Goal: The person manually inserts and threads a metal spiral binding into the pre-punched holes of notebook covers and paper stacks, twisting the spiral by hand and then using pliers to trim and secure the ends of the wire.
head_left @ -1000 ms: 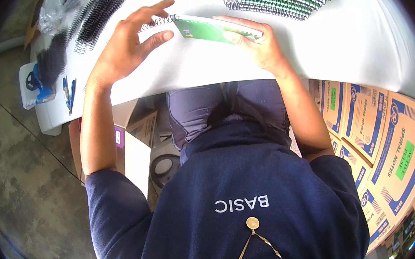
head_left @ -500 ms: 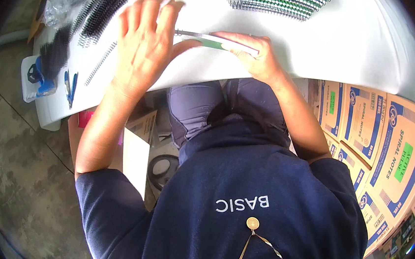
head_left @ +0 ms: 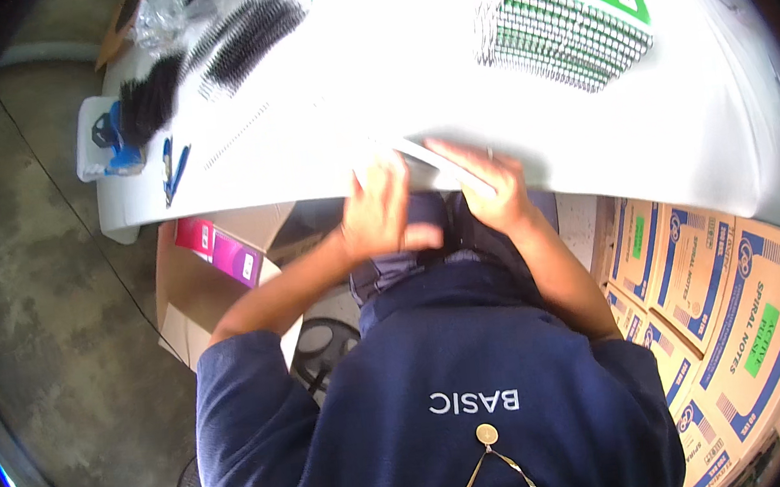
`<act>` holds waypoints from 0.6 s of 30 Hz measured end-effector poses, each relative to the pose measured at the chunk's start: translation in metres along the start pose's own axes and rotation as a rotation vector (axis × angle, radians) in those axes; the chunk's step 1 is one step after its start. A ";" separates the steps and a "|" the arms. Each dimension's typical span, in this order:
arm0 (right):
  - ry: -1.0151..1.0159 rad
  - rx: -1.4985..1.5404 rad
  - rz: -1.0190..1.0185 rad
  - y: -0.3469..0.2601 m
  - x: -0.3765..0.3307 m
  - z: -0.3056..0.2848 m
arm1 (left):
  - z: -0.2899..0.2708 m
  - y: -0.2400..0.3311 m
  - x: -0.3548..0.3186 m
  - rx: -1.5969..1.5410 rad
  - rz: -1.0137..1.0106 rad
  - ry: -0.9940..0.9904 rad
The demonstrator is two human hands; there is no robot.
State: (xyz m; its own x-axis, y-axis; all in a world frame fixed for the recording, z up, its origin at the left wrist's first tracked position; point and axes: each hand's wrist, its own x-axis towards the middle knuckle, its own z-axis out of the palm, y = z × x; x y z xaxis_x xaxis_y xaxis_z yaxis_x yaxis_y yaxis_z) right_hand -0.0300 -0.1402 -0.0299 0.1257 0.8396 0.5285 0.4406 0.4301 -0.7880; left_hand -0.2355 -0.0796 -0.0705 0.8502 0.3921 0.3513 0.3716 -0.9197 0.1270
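Note:
My right hand [head_left: 501,195] grips a thin notebook [head_left: 454,169] at the table's near edge. The notebook is held on its edge, so mostly a pale strip of it shows, slanting from upper left to lower right. My left hand [head_left: 380,209] is just left of the notebook, partly over my lap, its thumb stretched out away from the fingers. It looks to hold nothing, though motion and glare blur its fingertips. Whether those fingertips touch the notebook's far end, I cannot tell. A single loose wire spiral [head_left: 238,136] lies on the table to the left.
A stack of green spiral notebooks [head_left: 566,33] stands at the far right of the white table [head_left: 677,126]. Bundles of black spirals [head_left: 252,42], blue-handled pliers [head_left: 175,171] and a white tray [head_left: 95,139] lie left. Cartons [head_left: 738,296] are piled on the right; an open box [head_left: 217,277] sits below left.
My left hand has come down and right from above the table to near my lap. My right hand and the notebook sit lower in view. The whole view has shifted.

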 end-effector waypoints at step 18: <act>-0.004 -0.041 -0.166 -0.003 0.000 0.010 | 0.007 -0.009 0.024 -0.020 0.008 0.346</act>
State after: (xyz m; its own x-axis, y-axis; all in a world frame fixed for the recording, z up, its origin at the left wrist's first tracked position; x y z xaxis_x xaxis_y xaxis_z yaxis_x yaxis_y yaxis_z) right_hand -0.0404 -0.1387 -0.0307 0.0446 0.7593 0.6492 0.4908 0.5494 -0.6763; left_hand -0.2157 -0.0614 -0.0699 0.6750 0.3571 0.6456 0.3553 -0.9243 0.1398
